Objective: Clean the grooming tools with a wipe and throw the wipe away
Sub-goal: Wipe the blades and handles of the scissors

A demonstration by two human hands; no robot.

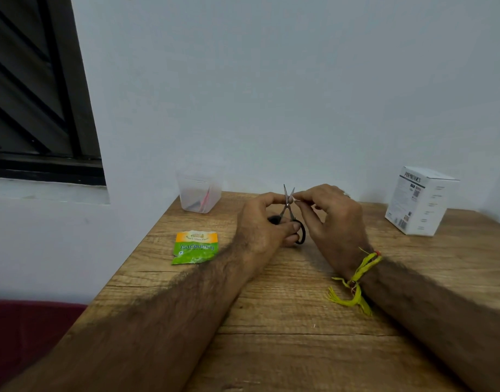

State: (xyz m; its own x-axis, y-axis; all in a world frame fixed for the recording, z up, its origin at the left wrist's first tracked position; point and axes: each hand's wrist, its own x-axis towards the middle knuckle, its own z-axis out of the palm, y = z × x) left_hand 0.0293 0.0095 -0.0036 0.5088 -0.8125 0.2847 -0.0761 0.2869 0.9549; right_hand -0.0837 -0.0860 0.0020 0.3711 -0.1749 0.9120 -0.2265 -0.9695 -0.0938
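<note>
Wooden table (285, 321) against pale wall. Centre: left hand (260, 224) grips small scissors (289, 215) by black loops, blades apart, tips at 12 o'clock. Right hand (332, 219) pinches white wipe (298, 200) against right blade. Green sachet (195, 247) at 9 o'clock; clear tub (199, 190) at 10 o'clock; white box (420, 200) at 3 o'clock.

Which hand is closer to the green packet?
The left hand. It holds the scissors just right of the green packet. The right hand is farther right, beyond the scissors, pinching a blade.
</note>
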